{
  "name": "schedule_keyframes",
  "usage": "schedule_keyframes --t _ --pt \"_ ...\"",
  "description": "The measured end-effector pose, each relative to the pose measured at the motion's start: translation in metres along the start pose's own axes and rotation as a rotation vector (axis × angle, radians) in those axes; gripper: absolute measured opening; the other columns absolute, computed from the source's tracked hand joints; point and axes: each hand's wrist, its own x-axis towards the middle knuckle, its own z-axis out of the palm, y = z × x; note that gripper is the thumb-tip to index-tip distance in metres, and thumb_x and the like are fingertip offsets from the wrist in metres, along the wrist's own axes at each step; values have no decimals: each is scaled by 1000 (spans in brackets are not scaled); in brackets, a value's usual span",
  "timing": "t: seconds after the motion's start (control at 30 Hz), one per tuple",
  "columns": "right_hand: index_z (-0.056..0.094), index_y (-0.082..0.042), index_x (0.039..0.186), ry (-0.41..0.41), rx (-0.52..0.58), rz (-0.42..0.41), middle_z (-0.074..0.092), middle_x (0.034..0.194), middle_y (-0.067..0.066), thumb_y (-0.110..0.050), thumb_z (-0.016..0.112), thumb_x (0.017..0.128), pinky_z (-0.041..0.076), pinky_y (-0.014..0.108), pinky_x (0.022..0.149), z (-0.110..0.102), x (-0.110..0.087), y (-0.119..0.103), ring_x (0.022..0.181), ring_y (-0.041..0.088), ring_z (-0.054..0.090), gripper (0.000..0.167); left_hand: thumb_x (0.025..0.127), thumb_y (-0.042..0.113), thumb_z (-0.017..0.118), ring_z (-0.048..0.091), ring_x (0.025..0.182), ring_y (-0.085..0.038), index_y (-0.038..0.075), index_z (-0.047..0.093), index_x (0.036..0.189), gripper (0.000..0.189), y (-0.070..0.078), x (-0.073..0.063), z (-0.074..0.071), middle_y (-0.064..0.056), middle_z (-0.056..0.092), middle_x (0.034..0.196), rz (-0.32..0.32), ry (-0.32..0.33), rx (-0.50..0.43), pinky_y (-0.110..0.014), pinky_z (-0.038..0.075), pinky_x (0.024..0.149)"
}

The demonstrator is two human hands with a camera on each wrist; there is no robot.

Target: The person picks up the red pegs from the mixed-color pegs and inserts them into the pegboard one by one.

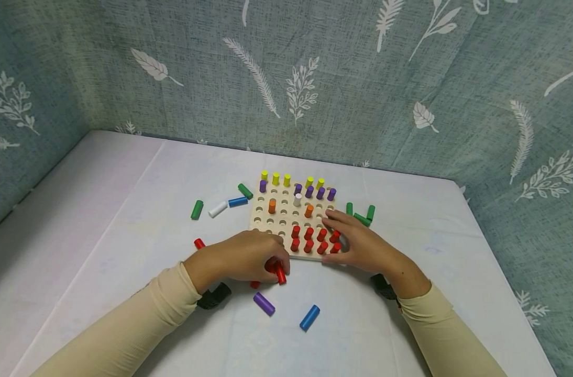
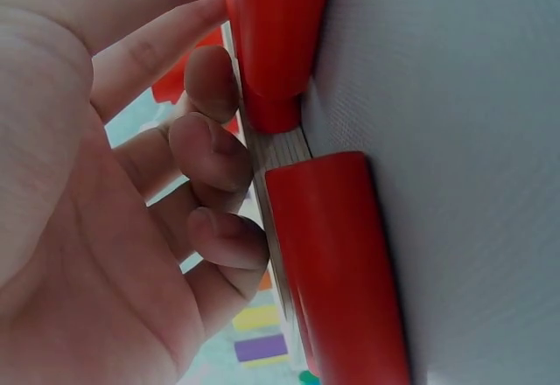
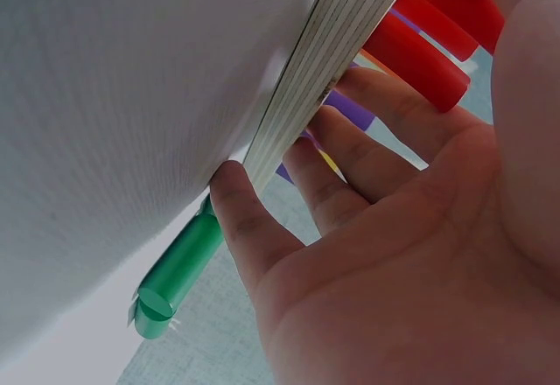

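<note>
Now L grip (image 1: 251,255) is pinching red peg (image 1: 281,273), axis pointing roughly fwd twd board (image 1: 264,214); R grip (image 1: 365,243), unclenched, is touching its R edge

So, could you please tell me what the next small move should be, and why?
I'd probably have the left hand lift the red peg it seems to pinch into the open hole just left of the standing red pegs: those stand grouped in the two front rows of the board, and the right hand touches its right side, perhaps steadying it.
</note>
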Motion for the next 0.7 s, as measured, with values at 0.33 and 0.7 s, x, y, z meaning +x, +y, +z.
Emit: schedule_keyframes --t 0.33,0.7 --pt "42 -14 153 -6 1 4 28 164 6 -44 84 78 32 56 117 0 0 -4 153 33 24 91 84 27 82 55 80 -6 31 73 91 12 -1 -2 1 15 60 85 -8 8 -17 -23 48 70" --pt "41 -14 153 -3 -15 4 28 165 7 -45 84 78 33 57 116 1 -1 -4 152 34 24 92 84 30 82 56 78 -6 31 71 92 13 -1 0 4 14 58 81 -5 27 -15 -22 48 68"
